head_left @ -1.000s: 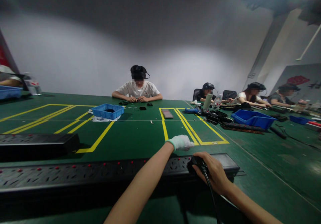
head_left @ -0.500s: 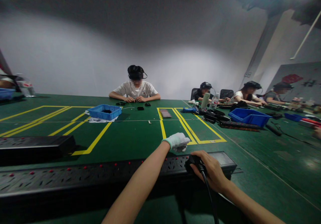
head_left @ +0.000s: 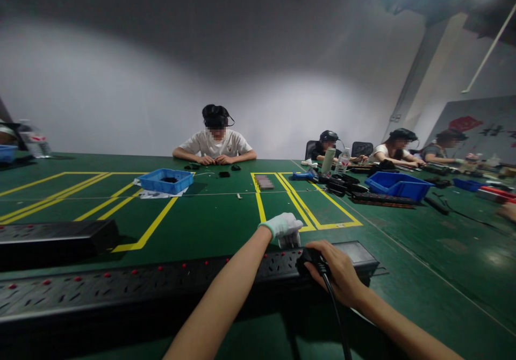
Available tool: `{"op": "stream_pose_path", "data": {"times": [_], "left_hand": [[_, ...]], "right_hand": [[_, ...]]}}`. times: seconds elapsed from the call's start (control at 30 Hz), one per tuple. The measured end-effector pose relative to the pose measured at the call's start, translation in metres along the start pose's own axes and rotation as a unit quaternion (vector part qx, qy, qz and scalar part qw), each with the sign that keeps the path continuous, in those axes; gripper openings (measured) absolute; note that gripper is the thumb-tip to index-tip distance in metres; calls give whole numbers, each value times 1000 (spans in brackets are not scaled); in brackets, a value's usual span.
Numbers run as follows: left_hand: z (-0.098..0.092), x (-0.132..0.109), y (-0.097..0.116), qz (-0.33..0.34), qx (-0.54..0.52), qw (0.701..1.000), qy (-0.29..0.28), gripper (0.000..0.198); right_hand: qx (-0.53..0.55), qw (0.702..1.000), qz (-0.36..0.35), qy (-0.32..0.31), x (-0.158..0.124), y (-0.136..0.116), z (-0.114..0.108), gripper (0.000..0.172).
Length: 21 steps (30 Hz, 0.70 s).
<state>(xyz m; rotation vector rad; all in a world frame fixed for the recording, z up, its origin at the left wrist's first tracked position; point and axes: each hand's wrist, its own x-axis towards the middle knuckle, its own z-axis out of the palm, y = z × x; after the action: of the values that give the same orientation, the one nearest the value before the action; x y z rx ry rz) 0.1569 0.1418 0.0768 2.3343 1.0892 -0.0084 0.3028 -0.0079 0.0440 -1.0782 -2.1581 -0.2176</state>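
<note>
A long black power strip [head_left: 193, 282] with red lights along its top lies across the table in front of me. My right hand [head_left: 341, 274] is closed around a black plug [head_left: 308, 260], which sits on the sockets near the strip's right end. From the plug, a black cable [head_left: 336, 317] hangs down toward me. My left hand [head_left: 285, 228], in a white glove with a mint cuff, hovers just beyond the strip's far edge. Its fingers point down, partly hidden, with nothing visible in them. Whether the fingertips touch the strip, I cannot tell.
Another black power strip [head_left: 56, 242] lies at left. A light blue tray [head_left: 166, 181] stands ahead on the green table [head_left: 217, 215], marked with yellow tape. A dark blue bin [head_left: 399, 185], bottles and black parts are at right. A person [head_left: 215, 139] sits opposite; others sit at right.
My left hand's gloved fingers have uncurled from a loose fist and now point downward behind the strip. My right hand still holds the plug at the same place. The view has shifted slightly.
</note>
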Motion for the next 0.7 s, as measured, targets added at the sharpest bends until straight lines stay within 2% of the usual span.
{"op": "stream_pose_path", "data": {"times": [0.43, 0.7], "left_hand": [[2, 2, -5, 51, 71, 995, -42, 34], [3, 3, -3, 18, 79, 995, -62, 32]], "right_hand": [[-2, 1000, -2, -5, -1, 3, 1, 21], [-4, 1000, -1, -8, -1, 2, 0, 21]]}}
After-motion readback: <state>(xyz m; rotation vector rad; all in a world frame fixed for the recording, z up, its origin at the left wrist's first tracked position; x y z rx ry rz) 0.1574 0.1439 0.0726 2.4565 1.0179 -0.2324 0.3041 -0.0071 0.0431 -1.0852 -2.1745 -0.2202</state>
